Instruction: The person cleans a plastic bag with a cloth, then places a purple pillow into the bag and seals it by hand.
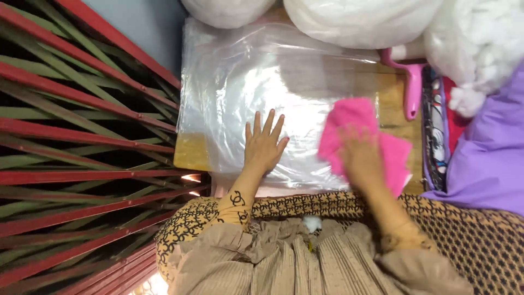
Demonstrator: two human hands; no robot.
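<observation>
A clear plastic bag [256, 76] lies flat on a small wooden table [191, 154]. My left hand [264, 145] rests open on the bag's near part, fingers spread, pressing it flat. My right hand [361, 155] is blurred and lies on a bright pink cloth [349, 117] at the bag's right edge, gripping or pressing it against the plastic. The cloth spreads out past the hand on both sides.
White stuffing in clear bags [360, 19] piles up at the far side and right. A pink plastic handle [413, 90] lies on the table's right. Purple fabric [488, 158] is at the right, a red and green slatted frame [76, 136] at the left.
</observation>
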